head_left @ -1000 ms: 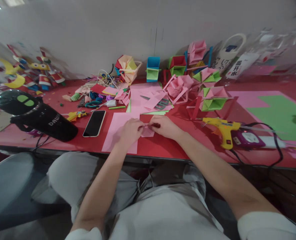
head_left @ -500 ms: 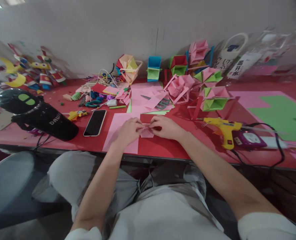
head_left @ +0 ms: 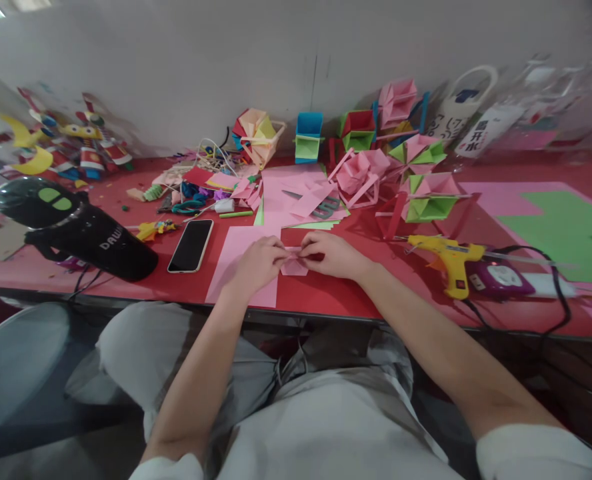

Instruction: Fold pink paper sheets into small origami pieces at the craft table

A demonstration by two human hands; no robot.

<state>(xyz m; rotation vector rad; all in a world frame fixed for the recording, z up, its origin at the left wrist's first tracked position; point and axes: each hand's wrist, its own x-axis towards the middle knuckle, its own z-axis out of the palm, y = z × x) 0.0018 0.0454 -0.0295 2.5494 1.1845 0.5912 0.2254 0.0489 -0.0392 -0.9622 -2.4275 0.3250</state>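
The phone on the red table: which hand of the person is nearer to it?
Left. The left hand is to the right of the phone, over a pink sheet; the right hand is farther right, at the right side of the small pink paper.

Craft workspace: glue gun [head_left: 455, 267], papercrafts [head_left: 426, 210]

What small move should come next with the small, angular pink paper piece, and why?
Perhaps press the pinched part down against the red tabletop: the left hand and right hand both pinch the small, angular pink paper piece toward its far side, close together, so pressing there should need no new grip.
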